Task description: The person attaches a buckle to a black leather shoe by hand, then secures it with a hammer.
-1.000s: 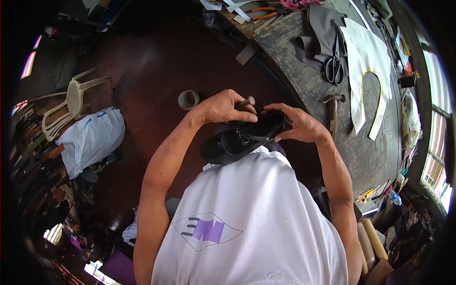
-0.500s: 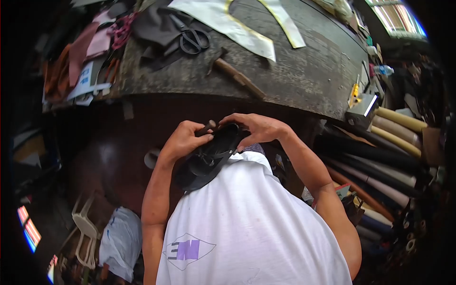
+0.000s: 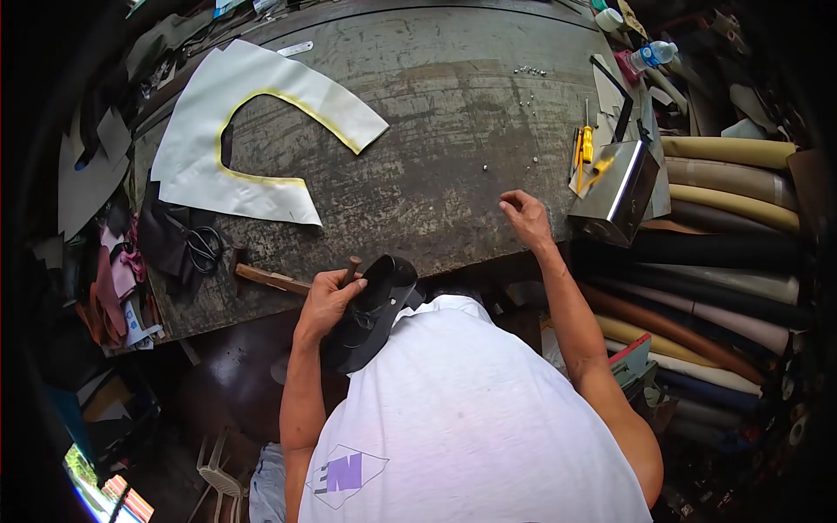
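My left hand [image 3: 324, 303] is closed on a black curved leather-like piece [image 3: 370, 327] resting against my shirt front. Between thumb and fingers of that hand also stands a short brown rod [image 3: 352, 267], its lower part hidden. Thin cords or straps seem to cross the black piece's hollow side. Over the front part of the workbench [image 3: 418, 209], my right hand [image 3: 528, 220] is raised, its fingers curled together; whatever they may pinch is too small to see. Several small silver studs [image 3: 530, 71] lie farther back, and a single stud [image 3: 485, 167] is nearer that hand.
A white C-shaped piece with yellow edging [image 3: 200, 148] lies left on the bench, with black scissors [image 3: 202, 248] and a wooden-handled hammer [image 3: 272, 278] nearby. At right are a metal box [image 3: 615, 192], a yellow screwdriver [image 3: 588, 144], a water bottle [image 3: 652, 57] and rolls of material [image 3: 724, 270].
My right hand has left the black piece and reached forward and right over the bench. The left hand still holds the piece and rod. The view has shifted, showing more of the bench.
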`<state>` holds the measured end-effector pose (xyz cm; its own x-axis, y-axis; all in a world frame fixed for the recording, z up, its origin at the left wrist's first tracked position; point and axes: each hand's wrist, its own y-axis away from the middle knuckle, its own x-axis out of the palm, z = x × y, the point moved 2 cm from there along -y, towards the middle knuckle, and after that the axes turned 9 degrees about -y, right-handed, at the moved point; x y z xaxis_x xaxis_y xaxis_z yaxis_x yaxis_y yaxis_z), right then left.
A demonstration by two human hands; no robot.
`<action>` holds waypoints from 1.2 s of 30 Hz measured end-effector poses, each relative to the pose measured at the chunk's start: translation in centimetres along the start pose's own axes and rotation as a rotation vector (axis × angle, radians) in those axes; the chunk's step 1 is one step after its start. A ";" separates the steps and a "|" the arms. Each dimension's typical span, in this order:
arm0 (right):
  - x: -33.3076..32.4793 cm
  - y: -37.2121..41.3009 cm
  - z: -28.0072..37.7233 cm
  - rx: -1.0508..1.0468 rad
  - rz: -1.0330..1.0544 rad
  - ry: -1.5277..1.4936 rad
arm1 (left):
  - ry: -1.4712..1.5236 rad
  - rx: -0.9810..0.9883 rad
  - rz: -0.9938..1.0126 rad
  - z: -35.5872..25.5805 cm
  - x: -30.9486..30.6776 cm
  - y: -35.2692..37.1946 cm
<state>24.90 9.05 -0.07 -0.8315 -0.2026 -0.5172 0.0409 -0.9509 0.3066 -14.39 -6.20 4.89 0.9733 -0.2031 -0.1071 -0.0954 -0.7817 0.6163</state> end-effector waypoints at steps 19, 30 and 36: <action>-8.3 -30.8 -1.7 -0.378 -0.384 0.199 | 0.128 -0.180 -0.163 -5.6 -0.1 -7.2; -8.4 -35.2 0.2 -0.517 -0.193 0.438 | 0.171 -0.225 -0.087 -6.5 -0.5 -11.7; -6.6 -32.5 2.9 -0.727 -0.257 0.442 | 0.037 -0.256 -0.082 -7.7 -0.5 -11.0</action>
<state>27.43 41.94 -4.34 -0.5796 0.1092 -0.8075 0.3486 -0.8625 -0.3668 -12.22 7.07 4.20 0.9830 -0.1202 -0.1387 0.0351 -0.6190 0.7846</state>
